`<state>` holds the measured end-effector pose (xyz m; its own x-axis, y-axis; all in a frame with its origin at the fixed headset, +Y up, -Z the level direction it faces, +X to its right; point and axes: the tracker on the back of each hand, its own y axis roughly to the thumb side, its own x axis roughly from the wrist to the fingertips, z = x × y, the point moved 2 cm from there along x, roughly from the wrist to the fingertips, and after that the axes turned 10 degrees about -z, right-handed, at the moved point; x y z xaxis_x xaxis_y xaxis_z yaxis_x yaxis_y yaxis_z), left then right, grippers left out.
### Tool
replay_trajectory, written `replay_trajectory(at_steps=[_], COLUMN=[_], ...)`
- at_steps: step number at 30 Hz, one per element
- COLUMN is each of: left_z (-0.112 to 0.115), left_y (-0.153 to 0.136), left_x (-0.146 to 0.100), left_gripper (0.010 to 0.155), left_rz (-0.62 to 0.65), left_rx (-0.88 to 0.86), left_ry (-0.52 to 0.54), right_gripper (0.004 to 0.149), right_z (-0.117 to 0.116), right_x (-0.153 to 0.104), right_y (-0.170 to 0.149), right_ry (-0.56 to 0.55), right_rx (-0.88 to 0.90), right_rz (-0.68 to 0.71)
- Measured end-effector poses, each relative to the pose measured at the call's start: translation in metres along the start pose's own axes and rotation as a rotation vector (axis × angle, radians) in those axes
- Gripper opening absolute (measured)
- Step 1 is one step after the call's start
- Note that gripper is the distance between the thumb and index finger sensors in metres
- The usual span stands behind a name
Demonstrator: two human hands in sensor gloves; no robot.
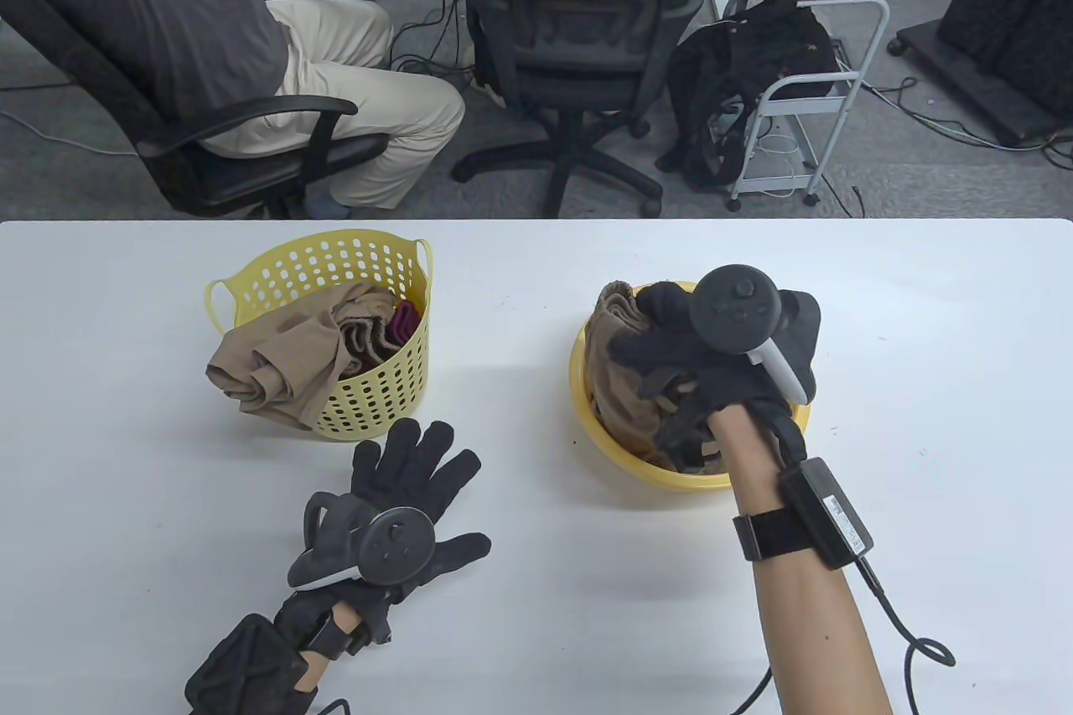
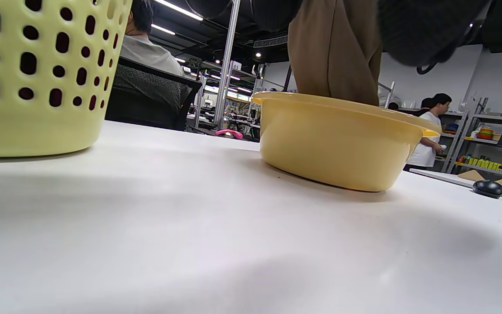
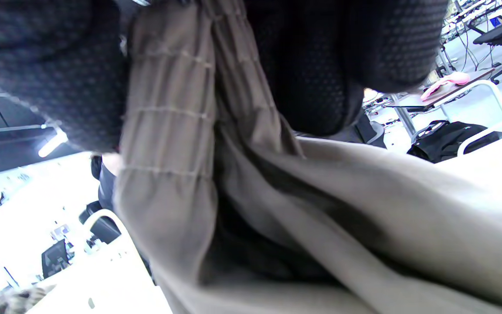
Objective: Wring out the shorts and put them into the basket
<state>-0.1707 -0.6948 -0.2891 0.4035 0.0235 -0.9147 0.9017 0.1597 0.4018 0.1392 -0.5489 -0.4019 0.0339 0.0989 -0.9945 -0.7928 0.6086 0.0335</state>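
Brown shorts (image 1: pixel 616 367) rise out of a yellow basin (image 1: pixel 683 480) right of centre, bunched in my right hand (image 1: pixel 671 346), whose gloved fingers curl round the cloth. In the right wrist view the shorts (image 3: pixel 277 187) fill the frame under my gloved fingers (image 3: pixel 42 65). In the left wrist view the shorts (image 2: pixel 334 48) hang above the basin (image 2: pixel 338 144). A pale yellow perforated basket (image 1: pixel 381 396) stands to the left, with other tan clothes (image 1: pixel 285 363) draped over its rim. My left hand (image 1: pixel 415 480) lies flat on the table, fingers spread, just in front of the basket.
The white table (image 1: pixel 536 606) ends at its far edge (image 1: pixel 536 222). Beyond it a seated person (image 1: pixel 209 53) holds a phone, beside an office chair (image 1: pixel 578 36) and a cart with a black bag (image 1: pixel 746 78). The basket's wall (image 2: pixel 37 78) is close to my left hand.
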Motion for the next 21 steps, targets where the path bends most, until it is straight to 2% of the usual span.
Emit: replay_trajectory(at_steps=[21], left_z=[-0.003], left_y=[-0.003], left_x=[-0.001], left_gripper=[0.087], left_rz=[-0.01], left_rx=[0.002], left_ry=[0.022], right_gripper=[0.067], right_z=[0.065], right_x=[-0.027], right_y=[0.034], right_ry=[-0.055], right_rx=[0.547], right_rz=[0.023])
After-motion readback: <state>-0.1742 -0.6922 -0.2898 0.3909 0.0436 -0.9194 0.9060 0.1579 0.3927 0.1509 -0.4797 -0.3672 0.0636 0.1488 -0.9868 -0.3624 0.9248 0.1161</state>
